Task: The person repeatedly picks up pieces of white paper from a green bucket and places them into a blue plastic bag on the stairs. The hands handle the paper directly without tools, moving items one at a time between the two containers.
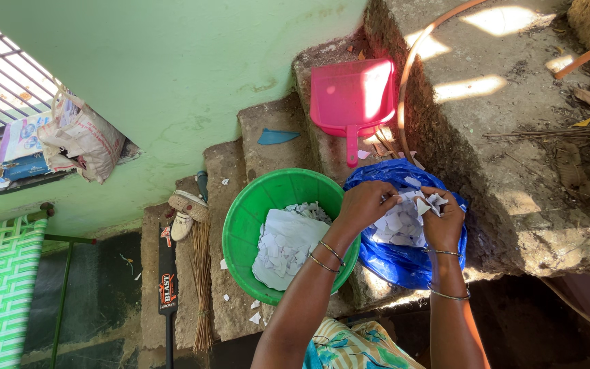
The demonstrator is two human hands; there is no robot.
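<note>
Head view, looking down a flight of rough concrete steps against a pale green wall.

Left hand and right hand are both over the open blue plastic bag, which sits on a step just right of the green basin. Both hands are clenched on white paper scraps; more scraps lie loose in the bag beneath them.

Green basin: round, touching the bag's left edge, holding a heap of white paper pieces. The left forearm crosses over its right rim.

Pink dustpan lies one step up, handle pointing toward the bag. A blue shard lies on the step left of it. An orange hose curves along the raised ledge at right.

Left of the basin: a broom of thin sticks, a white shoe, and a black bat with red and white lettering. A printed white sack sits on the window sill at upper left. A few small white scraps are scattered on the steps.
</note>
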